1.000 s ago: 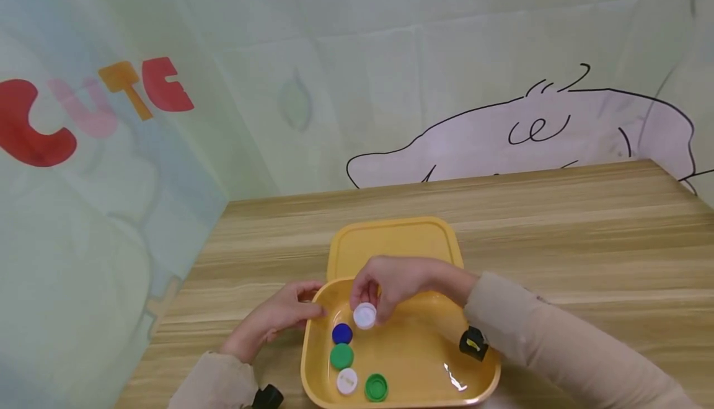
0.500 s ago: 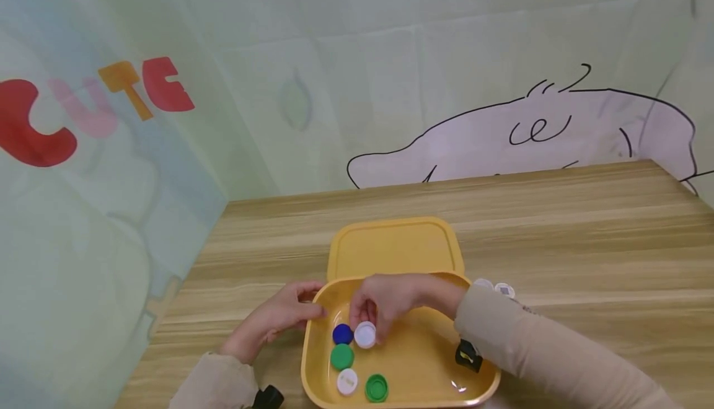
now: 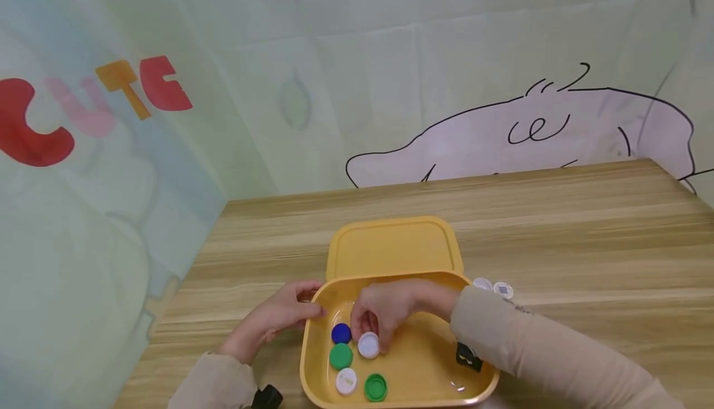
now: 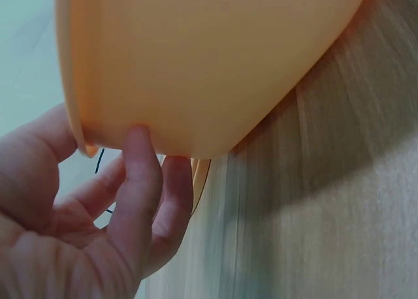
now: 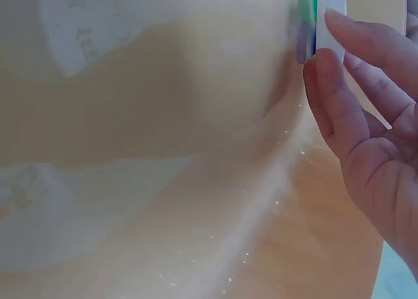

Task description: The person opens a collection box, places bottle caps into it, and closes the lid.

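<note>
My right hand (image 3: 382, 310) is down inside the yellow plastic box (image 3: 435, 359), pinching a white bottle cap (image 3: 368, 345) between thumb and fingers just above or on the floor. In the right wrist view, the white cap (image 5: 331, 26) shows edge-on between the fingertips. Left of it in the box lie a blue cap (image 3: 341, 333), a green cap (image 3: 341, 356) and a white cap (image 3: 346, 382); an upturned green cap (image 3: 376, 387) lies nearer the front. My left hand (image 3: 284, 310) holds the box's left rim, thumb over the edge and fingers against the outer wall (image 4: 176, 70).
Behind the box lies its yellow lid (image 3: 396, 248) on the wooden table (image 3: 586, 235). Two white caps (image 3: 502, 290) sit on the table beyond the box's right back corner, close to my right sleeve. A printed cloth (image 3: 357, 68) hangs behind the table.
My right hand has lowered the white cap toward the box's near side, to the right of the green cap. The left hand stays on the rim. Two white caps came into view behind the sleeve.
</note>
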Demonstrator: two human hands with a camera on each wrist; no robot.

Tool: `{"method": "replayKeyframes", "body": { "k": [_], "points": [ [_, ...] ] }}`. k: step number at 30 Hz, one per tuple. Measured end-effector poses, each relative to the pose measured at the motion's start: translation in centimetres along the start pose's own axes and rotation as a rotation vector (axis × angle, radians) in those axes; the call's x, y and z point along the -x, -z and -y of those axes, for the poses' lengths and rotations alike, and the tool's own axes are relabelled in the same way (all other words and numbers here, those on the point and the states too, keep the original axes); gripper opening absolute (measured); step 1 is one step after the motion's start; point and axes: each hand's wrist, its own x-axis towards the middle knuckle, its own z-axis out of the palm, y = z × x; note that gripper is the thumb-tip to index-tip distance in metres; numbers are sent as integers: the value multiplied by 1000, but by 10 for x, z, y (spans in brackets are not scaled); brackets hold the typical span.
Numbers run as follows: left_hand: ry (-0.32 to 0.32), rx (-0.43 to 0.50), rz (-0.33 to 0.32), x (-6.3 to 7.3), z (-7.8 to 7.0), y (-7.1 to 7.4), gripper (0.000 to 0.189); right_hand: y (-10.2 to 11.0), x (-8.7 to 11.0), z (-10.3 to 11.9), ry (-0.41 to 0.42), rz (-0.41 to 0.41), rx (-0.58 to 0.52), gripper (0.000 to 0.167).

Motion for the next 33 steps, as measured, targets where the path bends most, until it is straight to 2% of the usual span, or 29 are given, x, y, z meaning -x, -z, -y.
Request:
{"method": "replayKeyframes", "body": {
  "k": [21,33],
  "points": [
    [-9,-2,0,-1,1,-1,49,-7,-3,-1,-4,55,-30,33],
    [-17,-4,4,-1,1,-1,50,-7,-3,1,-11,56,-43,29]
  ]
}}
